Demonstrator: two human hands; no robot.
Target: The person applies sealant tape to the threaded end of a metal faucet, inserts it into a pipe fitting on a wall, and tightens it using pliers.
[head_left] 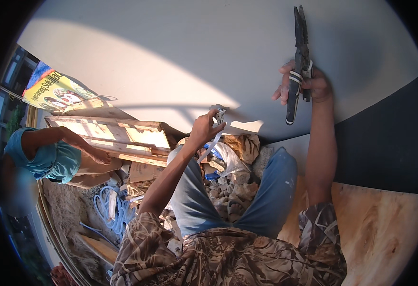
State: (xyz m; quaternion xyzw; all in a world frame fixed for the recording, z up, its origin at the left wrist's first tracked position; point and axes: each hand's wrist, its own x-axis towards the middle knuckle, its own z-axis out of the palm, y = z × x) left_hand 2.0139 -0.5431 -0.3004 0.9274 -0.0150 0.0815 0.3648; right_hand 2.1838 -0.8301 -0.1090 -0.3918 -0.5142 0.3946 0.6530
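Against the pale grey panel (161,57), my right hand (309,86) grips long black pliers (299,43) with cream-striped handles, jaws pointing up and some fingers spread beside the handles. Lower and to the left, my left hand (205,127) pinches a small metal fitting (220,114) at the panel's surface. A pale flat strip (208,150) hangs below that hand. My legs (271,190) are bent over loose rubble.
A co-worker (47,155) in teal bends beside a wooden frame (137,136) at left, under a yellow banner (56,93). Stones (237,190), sacks (242,148) and a coiled blue hose (109,209) lie below. A dark panel (385,143) and plywood (381,229) are at right.
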